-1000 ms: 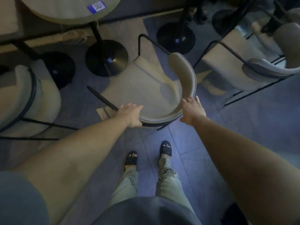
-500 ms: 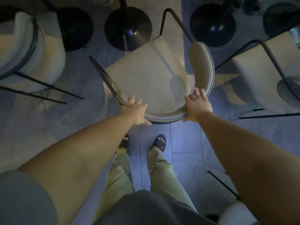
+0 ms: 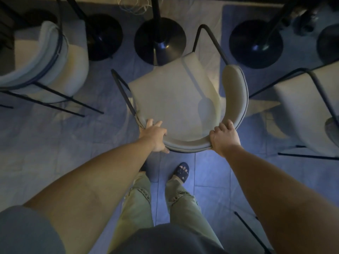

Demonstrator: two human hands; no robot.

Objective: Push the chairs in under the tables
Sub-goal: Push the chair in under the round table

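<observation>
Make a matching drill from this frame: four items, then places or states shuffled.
Items:
1 left hand
2 right hand
3 middle chair
4 round black table base

States:
A on the floor, past the seat's far edge
B grip on the backrest's right curve
C held by both hands
D grip on the backrest's left end

Pairs: 1-D, 2-B, 3-C, 4-A

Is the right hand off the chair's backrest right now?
No, the right hand grips the curved backrest of the middle chair, as does the left hand.
</observation>
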